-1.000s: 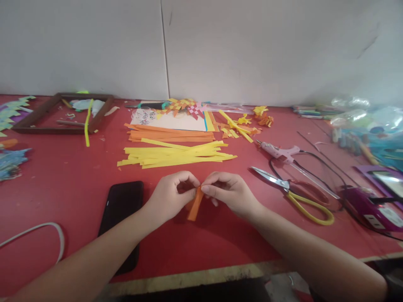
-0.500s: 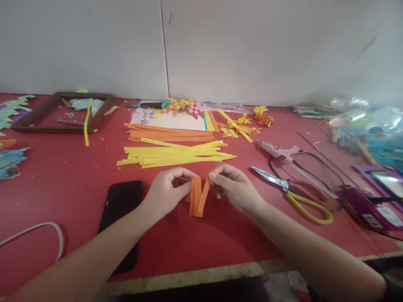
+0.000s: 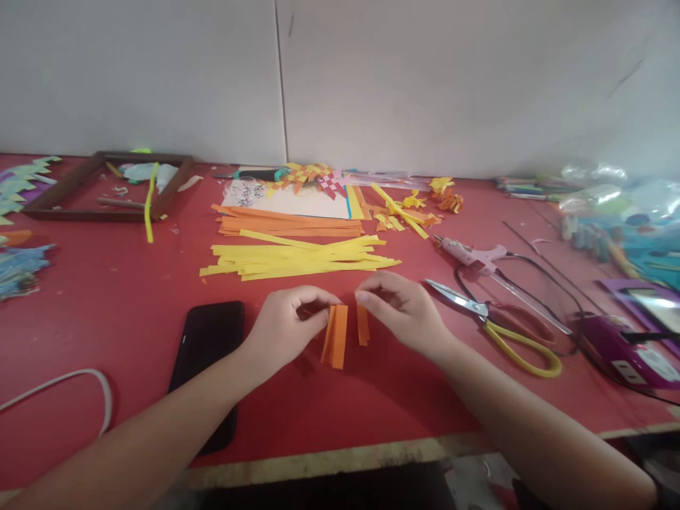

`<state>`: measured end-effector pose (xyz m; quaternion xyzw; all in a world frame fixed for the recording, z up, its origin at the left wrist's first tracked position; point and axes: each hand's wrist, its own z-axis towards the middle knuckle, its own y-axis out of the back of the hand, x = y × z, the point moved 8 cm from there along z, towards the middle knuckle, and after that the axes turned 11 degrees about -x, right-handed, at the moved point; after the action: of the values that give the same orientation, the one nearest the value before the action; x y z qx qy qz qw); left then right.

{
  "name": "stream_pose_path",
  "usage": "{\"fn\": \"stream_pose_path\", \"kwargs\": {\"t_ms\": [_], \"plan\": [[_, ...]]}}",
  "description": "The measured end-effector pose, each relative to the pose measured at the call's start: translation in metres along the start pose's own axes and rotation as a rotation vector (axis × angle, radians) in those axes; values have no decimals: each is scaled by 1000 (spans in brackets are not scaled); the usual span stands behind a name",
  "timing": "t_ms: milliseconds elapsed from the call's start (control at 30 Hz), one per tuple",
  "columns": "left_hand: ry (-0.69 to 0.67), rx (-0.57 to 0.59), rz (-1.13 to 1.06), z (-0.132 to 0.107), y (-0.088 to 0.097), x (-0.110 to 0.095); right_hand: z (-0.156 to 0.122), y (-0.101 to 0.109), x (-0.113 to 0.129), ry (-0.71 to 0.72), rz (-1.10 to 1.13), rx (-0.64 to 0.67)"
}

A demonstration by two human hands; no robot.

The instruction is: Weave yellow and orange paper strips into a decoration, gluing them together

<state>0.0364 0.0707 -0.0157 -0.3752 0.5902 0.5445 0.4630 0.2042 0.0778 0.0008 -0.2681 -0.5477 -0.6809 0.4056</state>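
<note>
My left hand (image 3: 284, 326) pinches the top of a folded orange paper strip (image 3: 334, 345) just above the red table (image 3: 372, 404). My right hand (image 3: 404, 312) pinches a second, shorter orange piece (image 3: 363, 326) a little to the right, apart from the first. Both pieces hang down from the fingertips. Behind my hands lie a heap of yellow paper strips (image 3: 297, 258) and a stack of orange strips (image 3: 287, 225).
A black phone (image 3: 205, 347) lies left of my left forearm. Yellow-handled scissors (image 3: 494, 326), a pink glue gun (image 3: 472, 253) and a purple device (image 3: 621, 347) are on the right. A wooden frame (image 3: 106, 185) sits back left, woven paper pieces (image 3: 313, 177) by the wall, a white cable (image 3: 58, 386) front left.
The folded orange strip was held together between both hands; now it is in two separate pieces, and my right hand has drawn its piece to the right.
</note>
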Motion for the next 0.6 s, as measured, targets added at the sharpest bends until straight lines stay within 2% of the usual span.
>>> {"fn": "stream_pose_path", "kwargs": {"t_ms": [100,267,467,600], "plan": [[-56,-1,-11,-1,-1,-7,-8,-11,5,-77,178,63],[-85,5,-23,-1,-1,-9,-13,-19,5,-168,306,115],[-63,15,-17,-1,-1,-9,-12,-17,6,-128,300,128],[-43,29,-20,-2,-2,-6,-13,-20,5,-167,377,143]]}}
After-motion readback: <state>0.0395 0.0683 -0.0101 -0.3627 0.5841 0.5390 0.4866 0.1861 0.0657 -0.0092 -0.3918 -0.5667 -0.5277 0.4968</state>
